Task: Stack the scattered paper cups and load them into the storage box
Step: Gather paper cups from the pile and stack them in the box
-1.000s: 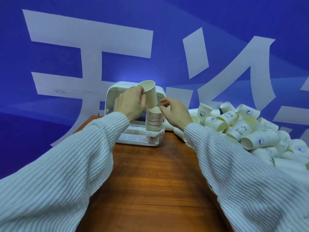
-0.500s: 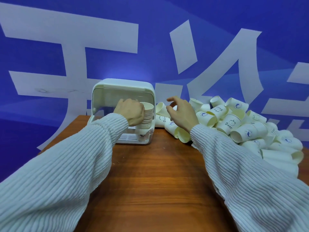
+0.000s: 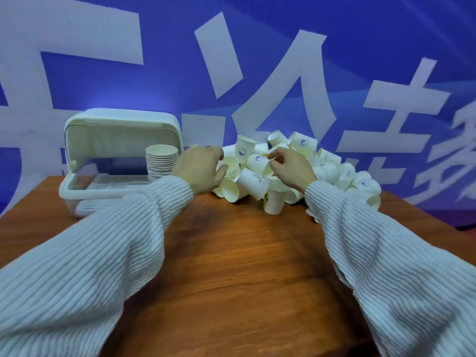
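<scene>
Head-worn view, forward and down

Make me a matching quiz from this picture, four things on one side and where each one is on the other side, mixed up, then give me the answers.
Things
1. cup stack
2. loose cups
3. storage box
4. left hand

Places
A. heaped at the table's far right
B. at the near-left edge of the heap, fingers spread
C. standing upright inside the box, at its right end
D. far left of the table, lid raised

Pairs: 1-C, 2-A, 3-D, 4-B
</scene>
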The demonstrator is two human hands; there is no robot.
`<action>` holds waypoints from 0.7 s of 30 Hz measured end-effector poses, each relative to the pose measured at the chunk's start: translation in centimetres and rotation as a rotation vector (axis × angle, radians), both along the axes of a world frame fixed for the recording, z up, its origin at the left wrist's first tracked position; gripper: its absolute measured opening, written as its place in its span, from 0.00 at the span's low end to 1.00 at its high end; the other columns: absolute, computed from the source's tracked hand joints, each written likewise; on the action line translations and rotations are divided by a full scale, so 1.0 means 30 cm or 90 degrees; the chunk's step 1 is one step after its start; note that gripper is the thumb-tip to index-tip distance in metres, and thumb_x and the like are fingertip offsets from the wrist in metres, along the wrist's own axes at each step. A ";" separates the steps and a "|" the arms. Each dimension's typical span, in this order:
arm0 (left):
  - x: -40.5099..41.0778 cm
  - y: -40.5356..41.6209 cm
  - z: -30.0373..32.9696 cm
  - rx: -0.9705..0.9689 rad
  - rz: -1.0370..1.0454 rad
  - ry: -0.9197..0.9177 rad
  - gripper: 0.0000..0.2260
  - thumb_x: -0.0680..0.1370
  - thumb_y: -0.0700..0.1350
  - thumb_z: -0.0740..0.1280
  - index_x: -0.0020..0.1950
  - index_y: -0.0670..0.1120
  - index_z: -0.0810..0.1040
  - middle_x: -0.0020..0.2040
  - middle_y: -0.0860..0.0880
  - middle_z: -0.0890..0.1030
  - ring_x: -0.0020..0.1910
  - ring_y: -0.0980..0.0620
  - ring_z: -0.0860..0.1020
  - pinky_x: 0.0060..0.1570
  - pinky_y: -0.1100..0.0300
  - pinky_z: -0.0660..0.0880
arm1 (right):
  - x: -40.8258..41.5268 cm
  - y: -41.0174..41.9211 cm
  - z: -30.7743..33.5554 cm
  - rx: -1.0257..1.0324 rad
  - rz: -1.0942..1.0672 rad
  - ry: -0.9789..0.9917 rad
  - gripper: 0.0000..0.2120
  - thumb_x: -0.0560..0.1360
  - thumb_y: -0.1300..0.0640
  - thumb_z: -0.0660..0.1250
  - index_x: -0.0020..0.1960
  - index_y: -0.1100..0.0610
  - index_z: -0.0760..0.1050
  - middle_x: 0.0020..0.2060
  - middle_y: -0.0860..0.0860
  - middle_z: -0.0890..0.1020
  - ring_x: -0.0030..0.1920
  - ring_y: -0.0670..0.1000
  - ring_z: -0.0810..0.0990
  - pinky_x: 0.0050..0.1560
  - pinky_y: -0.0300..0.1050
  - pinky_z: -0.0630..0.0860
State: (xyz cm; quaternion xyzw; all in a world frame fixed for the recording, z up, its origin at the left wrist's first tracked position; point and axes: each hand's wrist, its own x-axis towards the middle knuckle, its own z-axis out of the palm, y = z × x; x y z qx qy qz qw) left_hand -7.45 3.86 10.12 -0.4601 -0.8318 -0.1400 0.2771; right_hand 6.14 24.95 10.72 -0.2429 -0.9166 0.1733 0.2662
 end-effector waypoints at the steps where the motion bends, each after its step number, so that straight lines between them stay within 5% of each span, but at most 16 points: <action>1: 0.026 0.049 -0.019 -0.025 -0.023 -0.005 0.17 0.81 0.56 0.60 0.62 0.47 0.77 0.55 0.47 0.81 0.54 0.42 0.78 0.49 0.49 0.73 | 0.036 0.023 -0.003 0.014 -0.003 -0.031 0.14 0.78 0.51 0.63 0.60 0.47 0.81 0.54 0.45 0.84 0.56 0.48 0.81 0.59 0.51 0.78; 5: 0.105 0.208 -0.092 -0.085 -0.029 0.003 0.20 0.78 0.55 0.61 0.65 0.45 0.74 0.59 0.42 0.77 0.55 0.41 0.76 0.52 0.46 0.75 | 0.139 0.070 -0.032 0.092 -0.004 -0.116 0.12 0.78 0.50 0.65 0.59 0.48 0.83 0.55 0.45 0.84 0.57 0.48 0.81 0.58 0.52 0.79; 9: 0.122 0.287 -0.128 0.000 0.072 -0.126 0.25 0.75 0.54 0.64 0.69 0.45 0.69 0.65 0.41 0.72 0.61 0.40 0.73 0.59 0.45 0.72 | 0.155 0.101 -0.073 0.149 0.004 -0.197 0.14 0.78 0.47 0.66 0.62 0.48 0.82 0.54 0.46 0.79 0.54 0.51 0.80 0.54 0.53 0.79; 13: 0.086 0.313 -0.152 -0.182 0.007 0.006 0.41 0.72 0.54 0.69 0.80 0.56 0.52 0.82 0.45 0.53 0.80 0.41 0.51 0.74 0.39 0.52 | 0.129 0.109 -0.114 0.168 0.031 -0.250 0.16 0.79 0.47 0.66 0.65 0.48 0.81 0.57 0.49 0.76 0.55 0.52 0.78 0.54 0.54 0.77; 15: 0.078 0.329 -0.158 -0.244 -0.007 0.047 0.44 0.73 0.49 0.70 0.81 0.55 0.46 0.82 0.47 0.56 0.81 0.42 0.46 0.75 0.35 0.44 | 0.121 0.107 -0.129 0.205 0.033 -0.249 0.14 0.81 0.48 0.64 0.62 0.49 0.81 0.55 0.50 0.77 0.54 0.54 0.79 0.51 0.54 0.77; 18: 0.082 0.346 -0.165 -0.252 -0.015 0.115 0.35 0.75 0.47 0.69 0.79 0.54 0.57 0.73 0.47 0.71 0.78 0.42 0.57 0.74 0.33 0.44 | 0.125 0.105 -0.134 0.224 0.037 -0.243 0.12 0.81 0.49 0.63 0.60 0.50 0.81 0.53 0.50 0.77 0.54 0.55 0.79 0.48 0.52 0.76; 21: 0.079 0.331 -0.151 -0.219 -0.040 0.162 0.23 0.74 0.53 0.67 0.69 0.54 0.71 0.66 0.48 0.75 0.72 0.43 0.64 0.74 0.36 0.46 | 0.145 0.106 -0.111 0.208 0.032 -0.227 0.12 0.80 0.50 0.64 0.59 0.50 0.81 0.53 0.49 0.78 0.55 0.55 0.79 0.50 0.53 0.76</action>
